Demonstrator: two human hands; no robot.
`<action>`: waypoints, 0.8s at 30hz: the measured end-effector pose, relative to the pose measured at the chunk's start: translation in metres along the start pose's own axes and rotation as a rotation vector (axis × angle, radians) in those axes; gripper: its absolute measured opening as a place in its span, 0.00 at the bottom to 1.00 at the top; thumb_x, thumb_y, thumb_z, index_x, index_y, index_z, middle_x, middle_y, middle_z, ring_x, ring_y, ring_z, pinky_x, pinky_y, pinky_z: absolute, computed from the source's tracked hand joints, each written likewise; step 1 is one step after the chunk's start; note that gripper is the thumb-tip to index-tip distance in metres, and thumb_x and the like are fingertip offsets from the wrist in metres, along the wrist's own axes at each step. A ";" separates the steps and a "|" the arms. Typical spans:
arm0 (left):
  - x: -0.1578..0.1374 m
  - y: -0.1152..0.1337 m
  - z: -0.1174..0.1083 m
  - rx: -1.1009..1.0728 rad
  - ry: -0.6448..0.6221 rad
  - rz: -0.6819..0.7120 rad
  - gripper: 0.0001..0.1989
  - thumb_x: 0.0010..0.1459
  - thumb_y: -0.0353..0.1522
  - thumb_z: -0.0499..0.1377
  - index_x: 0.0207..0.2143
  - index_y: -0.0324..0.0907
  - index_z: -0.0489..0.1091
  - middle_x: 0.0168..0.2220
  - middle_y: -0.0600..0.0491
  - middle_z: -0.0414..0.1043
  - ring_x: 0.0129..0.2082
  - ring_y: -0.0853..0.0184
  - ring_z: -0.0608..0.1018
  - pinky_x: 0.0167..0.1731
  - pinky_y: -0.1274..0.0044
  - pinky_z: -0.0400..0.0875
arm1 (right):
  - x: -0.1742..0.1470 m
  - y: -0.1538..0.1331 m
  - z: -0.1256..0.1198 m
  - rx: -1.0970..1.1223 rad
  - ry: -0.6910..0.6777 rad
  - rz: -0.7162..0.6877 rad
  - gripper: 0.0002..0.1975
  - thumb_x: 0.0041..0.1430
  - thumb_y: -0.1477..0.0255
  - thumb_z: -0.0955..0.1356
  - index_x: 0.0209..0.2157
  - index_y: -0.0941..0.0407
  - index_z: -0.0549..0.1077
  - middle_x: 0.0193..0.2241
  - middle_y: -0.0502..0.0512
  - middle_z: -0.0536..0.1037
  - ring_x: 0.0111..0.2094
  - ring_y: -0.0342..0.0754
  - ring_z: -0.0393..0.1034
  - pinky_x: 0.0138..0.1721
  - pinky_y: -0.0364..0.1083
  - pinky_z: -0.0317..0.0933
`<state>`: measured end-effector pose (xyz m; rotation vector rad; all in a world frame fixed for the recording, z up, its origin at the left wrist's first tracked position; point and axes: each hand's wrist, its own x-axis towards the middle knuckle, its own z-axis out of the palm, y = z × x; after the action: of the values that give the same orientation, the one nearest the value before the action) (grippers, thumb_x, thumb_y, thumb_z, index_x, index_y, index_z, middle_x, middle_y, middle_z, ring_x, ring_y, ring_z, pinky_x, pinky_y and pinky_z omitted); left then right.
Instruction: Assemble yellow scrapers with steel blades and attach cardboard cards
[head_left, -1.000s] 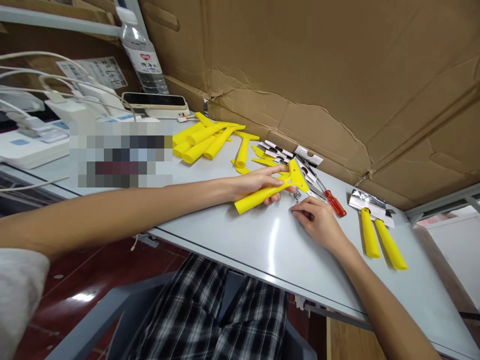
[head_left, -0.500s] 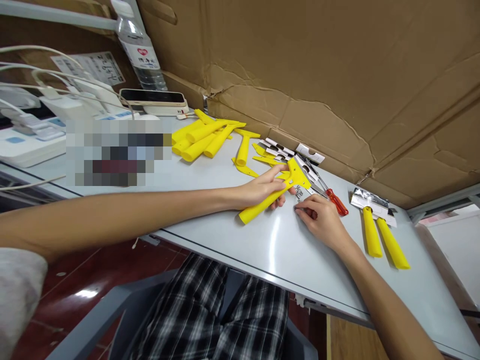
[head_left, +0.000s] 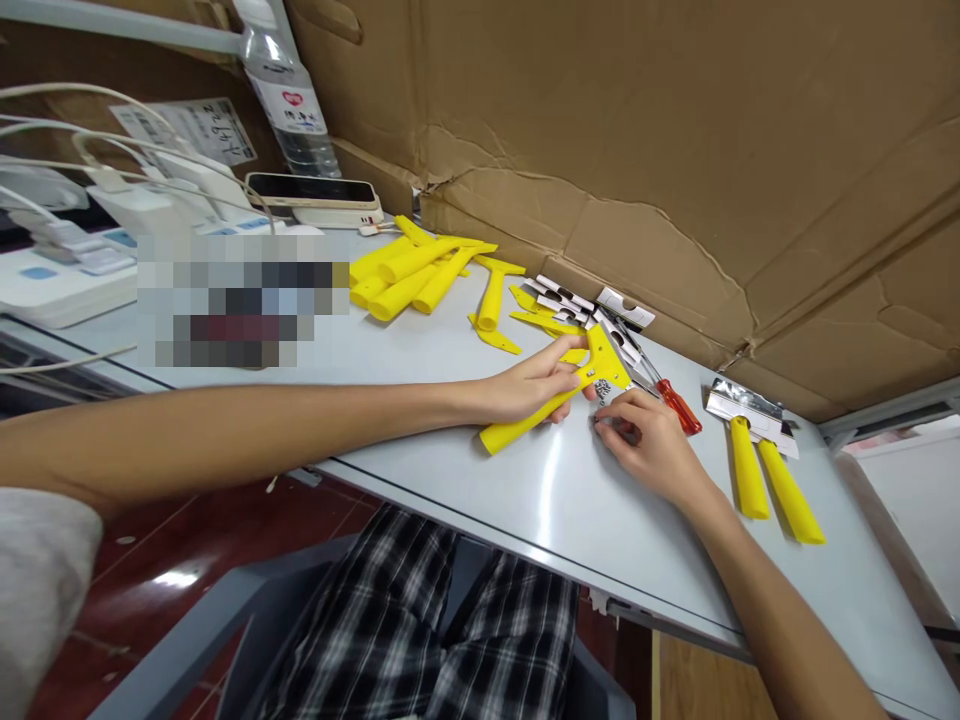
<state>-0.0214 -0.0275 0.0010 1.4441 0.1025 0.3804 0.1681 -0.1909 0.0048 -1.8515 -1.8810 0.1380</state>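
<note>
My left hand (head_left: 541, 382) is closed around a yellow plastic scraper handle (head_left: 517, 428), its wide forked head pointing up and away. Small metal fasteners show in holes on that head. Just to the right, at the tabletop, my right hand (head_left: 643, 432) pinches with thumb and forefinger. A tiny dark piece, seemingly a screw (head_left: 597, 421), shows at those fingertips. Between the hands lies a small heap of metal screws (head_left: 602, 388), partly covered by my fingers. A screwdriver with a red handle (head_left: 679, 406) rests behind my right hand.
Several yellow handles (head_left: 420, 272) are piled at the back. Flat yellow pieces (head_left: 496, 340) and white-sleeved blades (head_left: 562, 298) lie nearby. Two scrapers with blades (head_left: 748, 468) rest at right. A phone (head_left: 311, 190), water bottle (head_left: 291, 95) and power strip (head_left: 67, 290) stand left, before cardboard (head_left: 600, 130).
The view has shifted slightly. My left hand keeps hold of the yellow handle, and my right hand stays pinched by the screws; otherwise little differs.
</note>
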 end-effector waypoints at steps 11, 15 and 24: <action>0.000 0.001 0.001 0.004 -0.030 -0.006 0.22 0.71 0.35 0.53 0.64 0.45 0.52 0.43 0.50 0.73 0.23 0.75 0.71 0.23 0.79 0.68 | 0.002 0.004 0.002 -0.055 0.013 -0.007 0.08 0.68 0.72 0.68 0.41 0.55 0.81 0.42 0.55 0.76 0.39 0.42 0.72 0.43 0.45 0.66; -0.001 0.001 0.001 0.007 -0.021 -0.007 0.23 0.71 0.36 0.54 0.64 0.45 0.52 0.43 0.50 0.74 0.24 0.74 0.72 0.23 0.79 0.67 | 0.001 0.005 0.003 -0.087 0.009 -0.002 0.09 0.69 0.71 0.67 0.41 0.55 0.80 0.43 0.55 0.76 0.41 0.44 0.71 0.45 0.46 0.66; 0.001 0.002 -0.001 0.030 -0.060 -0.038 0.22 0.72 0.35 0.53 0.64 0.44 0.53 0.45 0.49 0.74 0.24 0.74 0.72 0.27 0.77 0.69 | -0.001 0.005 -0.016 -0.108 0.231 -0.065 0.08 0.69 0.69 0.67 0.41 0.55 0.79 0.41 0.56 0.76 0.44 0.45 0.70 0.43 0.46 0.64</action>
<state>-0.0211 -0.0258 0.0030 1.4796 0.0872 0.3050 0.1794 -0.1958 0.0163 -1.7871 -1.8150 -0.1952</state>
